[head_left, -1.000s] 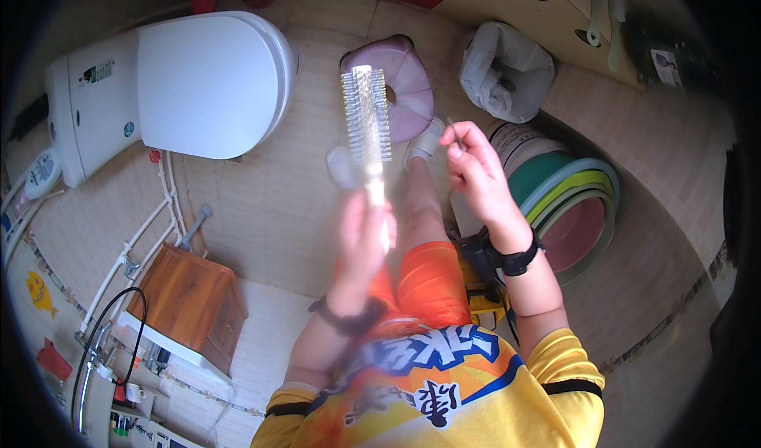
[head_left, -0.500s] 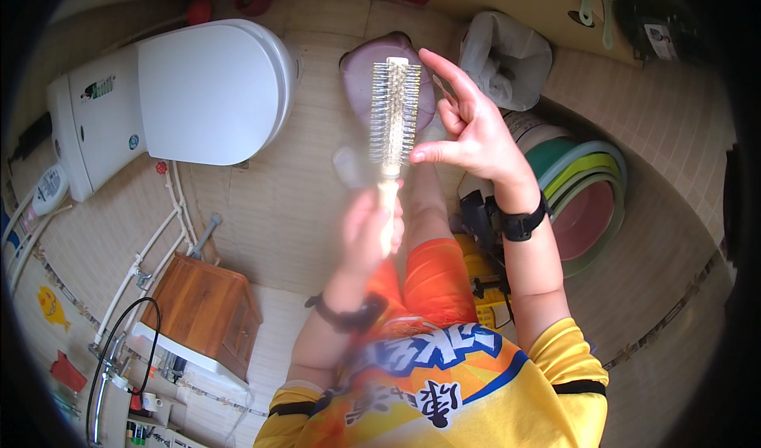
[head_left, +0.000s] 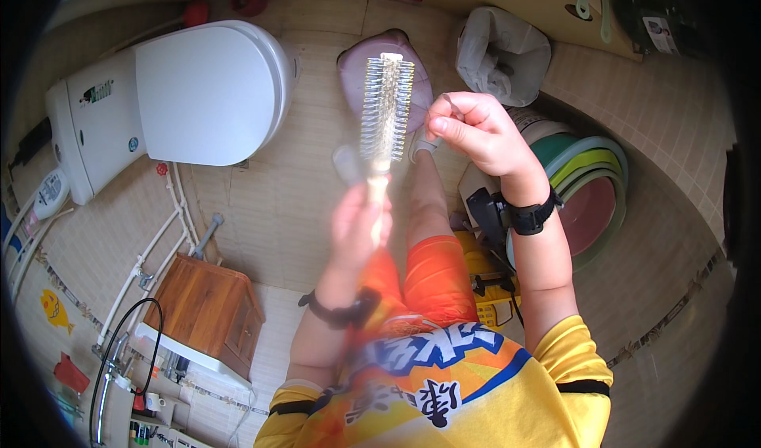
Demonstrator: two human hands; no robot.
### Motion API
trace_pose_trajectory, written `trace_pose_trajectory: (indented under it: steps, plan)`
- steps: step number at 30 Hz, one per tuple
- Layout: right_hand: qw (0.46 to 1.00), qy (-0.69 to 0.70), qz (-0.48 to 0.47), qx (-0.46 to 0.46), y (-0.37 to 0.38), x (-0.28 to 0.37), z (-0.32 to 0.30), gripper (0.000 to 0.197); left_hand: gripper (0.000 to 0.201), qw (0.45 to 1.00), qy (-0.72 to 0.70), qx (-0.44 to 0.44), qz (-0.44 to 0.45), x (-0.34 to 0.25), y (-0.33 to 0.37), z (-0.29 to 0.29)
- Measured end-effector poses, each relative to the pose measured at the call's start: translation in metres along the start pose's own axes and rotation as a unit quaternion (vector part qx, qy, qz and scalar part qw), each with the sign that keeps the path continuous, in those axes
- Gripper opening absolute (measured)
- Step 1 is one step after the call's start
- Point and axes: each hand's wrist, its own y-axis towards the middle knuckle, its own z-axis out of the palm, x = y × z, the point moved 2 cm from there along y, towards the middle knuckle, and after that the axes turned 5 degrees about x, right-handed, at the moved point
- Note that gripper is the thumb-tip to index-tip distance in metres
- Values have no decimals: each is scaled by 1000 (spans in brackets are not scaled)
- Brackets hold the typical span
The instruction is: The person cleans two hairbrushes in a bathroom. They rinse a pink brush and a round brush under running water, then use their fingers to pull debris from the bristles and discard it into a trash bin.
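Note:
A pale hairbrush [head_left: 387, 111] with rows of bristles around its head stands nearly upright in front of me. My left hand [head_left: 361, 226] is wrapped round its handle, slightly blurred. To the right of the bristles, apart from them, is my right hand [head_left: 476, 135], its fingers curled and the thumb pressed to the forefinger. A thin dark wisp shows by those fingertips; I cannot make out what it is. Behind the brush head, a mauve, rounded thing [head_left: 357, 63] lies on the floor.
A white toilet [head_left: 210, 91] is at the left, with a wooden cabinet [head_left: 198, 297] nearer me. At the right, stacked basins [head_left: 590, 162] stand by the wall. Beyond them is a lined trash bin [head_left: 507, 55]. A yellow case-like thing [head_left: 487, 285] sits beside my leg.
My right hand has gone from thumb and forefinger spread apart to closed, and has shifted slightly right, away from the bristles. The hairbrush has moved a little left in my left hand.

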Motion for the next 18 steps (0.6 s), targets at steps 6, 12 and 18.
trace_pose_trajectory:
  steps: [6, 12, 18]
  plan:
    - [962, 270, -16, 37, -4, -18, 7, 15, 36, 999, 44, -32, 4, 6, 2, 4]
    - [949, 309, -55, 16, -9, -21, 13, 19, 34, 993, 87, -82, 8, 14, 8, 2]
    - [939, 334, -86, -8, -20, -37, 1, 20, 31, 981, 124, -145, -25, 36, 27, -23]
